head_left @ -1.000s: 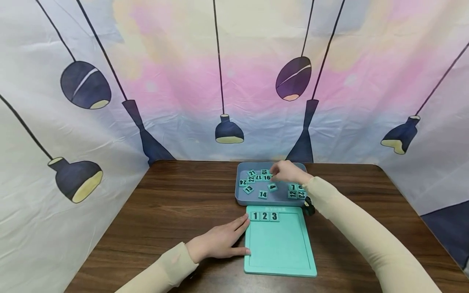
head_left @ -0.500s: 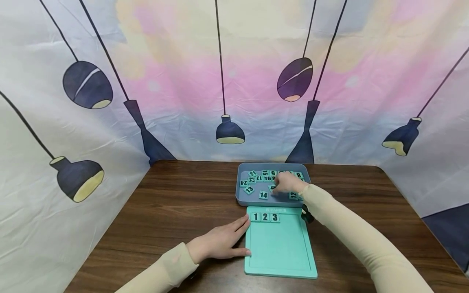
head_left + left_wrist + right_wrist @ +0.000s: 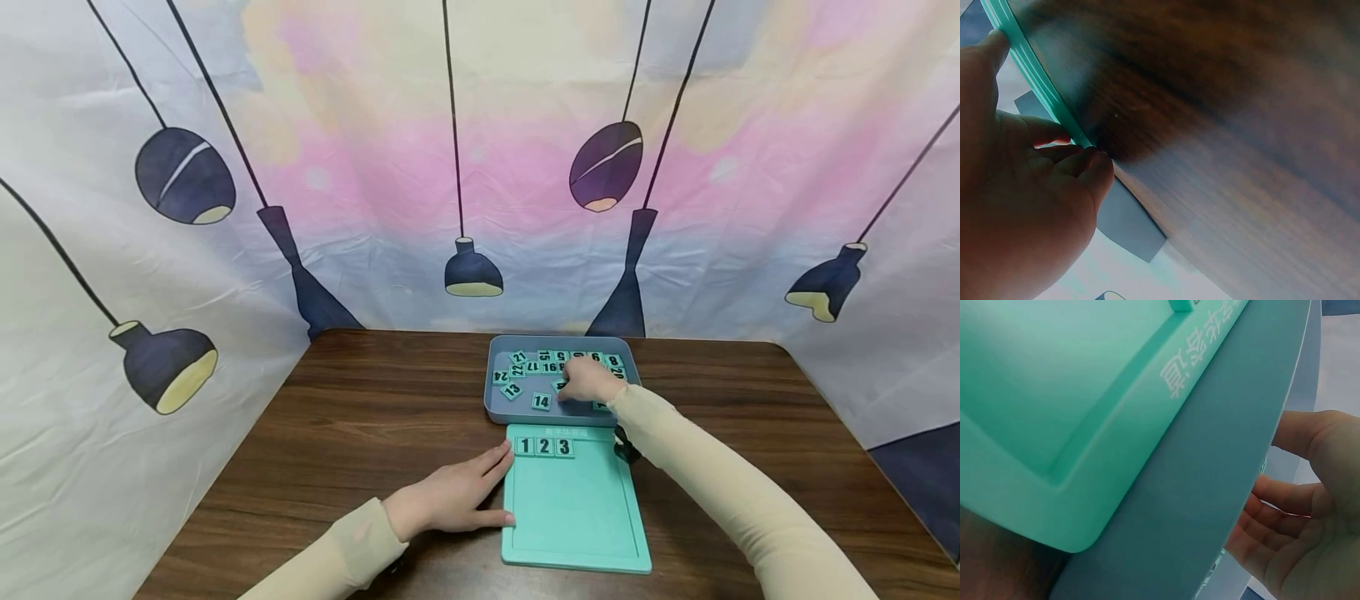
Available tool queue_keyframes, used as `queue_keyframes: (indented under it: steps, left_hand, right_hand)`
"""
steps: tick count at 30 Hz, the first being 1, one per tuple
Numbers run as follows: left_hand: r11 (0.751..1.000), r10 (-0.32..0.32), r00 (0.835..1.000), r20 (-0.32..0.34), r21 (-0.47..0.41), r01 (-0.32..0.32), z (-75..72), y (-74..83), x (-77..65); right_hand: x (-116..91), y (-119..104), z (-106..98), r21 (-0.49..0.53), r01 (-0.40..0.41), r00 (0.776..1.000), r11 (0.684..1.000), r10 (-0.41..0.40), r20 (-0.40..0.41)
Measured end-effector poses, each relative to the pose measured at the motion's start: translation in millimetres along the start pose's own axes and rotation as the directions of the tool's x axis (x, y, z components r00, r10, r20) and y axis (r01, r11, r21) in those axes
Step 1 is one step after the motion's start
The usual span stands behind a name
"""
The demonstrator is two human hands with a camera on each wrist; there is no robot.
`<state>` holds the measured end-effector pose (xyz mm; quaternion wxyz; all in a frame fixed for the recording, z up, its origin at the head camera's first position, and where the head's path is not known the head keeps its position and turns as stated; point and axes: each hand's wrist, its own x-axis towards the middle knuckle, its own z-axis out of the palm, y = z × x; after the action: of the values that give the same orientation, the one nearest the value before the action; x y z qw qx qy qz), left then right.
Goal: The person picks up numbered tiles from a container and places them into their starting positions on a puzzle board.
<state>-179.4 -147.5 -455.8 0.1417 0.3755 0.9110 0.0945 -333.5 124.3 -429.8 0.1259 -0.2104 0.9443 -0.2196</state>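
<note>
A turquoise puzzle board (image 3: pixel 573 512) lies near the table's front, with number tiles 1, 2 and 3 (image 3: pixel 544 447) in a row at its upper left. My left hand (image 3: pixel 448 498) rests at the board's left side, fingertips and thumb touching its edge; the left wrist view shows that edge (image 3: pixel 1041 78) too. Behind the board, my right hand (image 3: pixel 591 379) reaches down into a blue-grey tray (image 3: pixel 491 404), thumb and forefinger on either side of the number 4 tile (image 3: pixel 558 386). In the right wrist view the tray wall (image 3: pixel 1179 500) hides the fingertips.
Several more number tiles lie loose in the tray, such as the 14 tile (image 3: pixel 541 402) and the 13 tile (image 3: pixel 512 391). The tray's front wall stands right at the board's back edge. A printed cloth (image 3: pixel 375 167) hangs behind the brown wooden table (image 3: pixel 337 417).
My right hand has come forward and down from the back row of tiles to the 4 tile, and has stayed there over the last half second. The left hand keeps its place.
</note>
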Motion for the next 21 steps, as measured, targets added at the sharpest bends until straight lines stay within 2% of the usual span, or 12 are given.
queue_keyframes:
  steps: [5, 13, 21]
  left_hand:
    - [1.000, 0.002, 1.000, -0.002, 0.000, -0.002, 1.0, -1.1, 0.6]
    - [1.000, 0.002, 1.000, -0.005, 0.002, -0.002, 1.5, -2.0, 0.6]
    - [1.000, 0.002, 1.000, 0.003, -0.010, -0.002, 0.9, -1.0, 0.7]
  right_hand:
    - [-1.2, 4.3, -3.5, 0.039, 0.000, 1.000, 0.999, 0.001, -0.008]
    - [-8.3, 9.1, -25.7, 0.057, 0.027, 0.998, 0.998, -0.024, -0.063]
    - [-31.7, 17.1, -43.2, 0.078, 0.097, 0.986, 0.992, -0.085, -0.141]
